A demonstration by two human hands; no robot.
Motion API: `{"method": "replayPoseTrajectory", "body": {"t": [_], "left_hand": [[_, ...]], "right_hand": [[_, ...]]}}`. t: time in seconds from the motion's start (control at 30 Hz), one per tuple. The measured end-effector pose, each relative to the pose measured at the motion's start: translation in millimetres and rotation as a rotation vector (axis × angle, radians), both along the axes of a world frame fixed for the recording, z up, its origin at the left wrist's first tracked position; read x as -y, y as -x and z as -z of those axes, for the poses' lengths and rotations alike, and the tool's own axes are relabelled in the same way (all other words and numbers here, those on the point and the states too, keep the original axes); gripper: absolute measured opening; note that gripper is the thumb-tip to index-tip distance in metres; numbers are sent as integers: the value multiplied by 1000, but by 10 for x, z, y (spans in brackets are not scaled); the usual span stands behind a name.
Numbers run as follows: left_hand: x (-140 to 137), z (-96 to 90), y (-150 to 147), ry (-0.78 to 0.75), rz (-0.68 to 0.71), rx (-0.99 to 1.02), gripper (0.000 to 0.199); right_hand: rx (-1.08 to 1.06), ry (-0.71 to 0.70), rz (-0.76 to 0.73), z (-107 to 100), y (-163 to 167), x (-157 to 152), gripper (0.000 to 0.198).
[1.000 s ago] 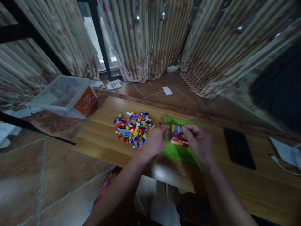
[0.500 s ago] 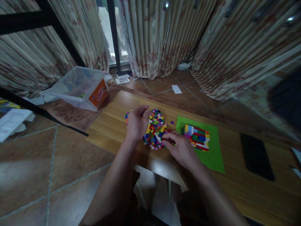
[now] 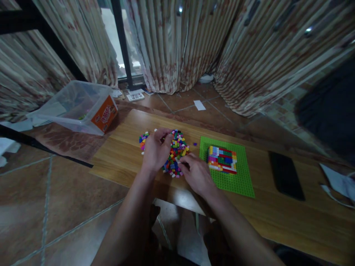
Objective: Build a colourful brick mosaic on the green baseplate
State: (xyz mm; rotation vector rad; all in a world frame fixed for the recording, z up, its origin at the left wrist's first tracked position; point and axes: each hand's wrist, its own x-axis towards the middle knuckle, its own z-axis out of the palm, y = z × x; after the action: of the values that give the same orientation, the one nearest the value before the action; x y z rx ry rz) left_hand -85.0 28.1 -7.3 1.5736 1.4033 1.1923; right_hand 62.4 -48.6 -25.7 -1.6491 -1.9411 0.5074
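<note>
A heap of small multicoloured toy bricks [image 3: 177, 146] lies on the wooden table in front of me. My left hand [image 3: 157, 149] is over the left side of the heap, its fingers curled in towards the thumb; whatever they hold is hidden. At the heap's near right side, my right hand [image 3: 195, 171] has its thumb and forefinger closed on a white brick [image 3: 178, 161]. To the right, a green baseplate [image 3: 241, 184] carries a low rectangular build of coloured bricks [image 3: 223, 160]. One loose purple brick [image 3: 195, 144] sits between heap and baseplate.
A clear plastic bin [image 3: 74, 125] with an orange label stands past the table's left end. On the wooden table [image 3: 122, 147], right of the baseplate, lies a dark flat slab [image 3: 286, 175]. White paper and a cable are at the far right. Curtains [image 3: 180, 48] hang behind.
The whole view has shifted, so the table appears further left. My right hand has come in against the white brick, and my left thumb and fingers have drawn closer together.
</note>
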Motion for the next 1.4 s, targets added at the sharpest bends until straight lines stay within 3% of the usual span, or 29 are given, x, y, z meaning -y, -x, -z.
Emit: {"method": "replayPoseTrajectory", "body": {"t": [0.13,0.3,0.43,0.53,0.67,1.0,1.4], "left_hand": [[-12,28,-35,-26,8,-14,23],[86,-12,-201,-33,104,-106,23],[267,-51,-427,-12,266,-205,22],[373,-47,-588,5,404,-281,23],[415,-17,-720,10,460,-368,23],[408,5,-785,-21,466,-466,21],[412,-4,-754,-23,508,-544,24]], "right_hand": [[-234,20,109,-104,-227,-14,11],[-488,13,372,-257,-951,25,19],[-346,46,520,-306,-1571,146,23],[-176,128,557,-268,-1794,226,17],[-69,202,580,-198,-1774,243,14],[-49,170,591,-194,-1615,182,17],[-348,304,566,-187,-1701,211,27]]}}
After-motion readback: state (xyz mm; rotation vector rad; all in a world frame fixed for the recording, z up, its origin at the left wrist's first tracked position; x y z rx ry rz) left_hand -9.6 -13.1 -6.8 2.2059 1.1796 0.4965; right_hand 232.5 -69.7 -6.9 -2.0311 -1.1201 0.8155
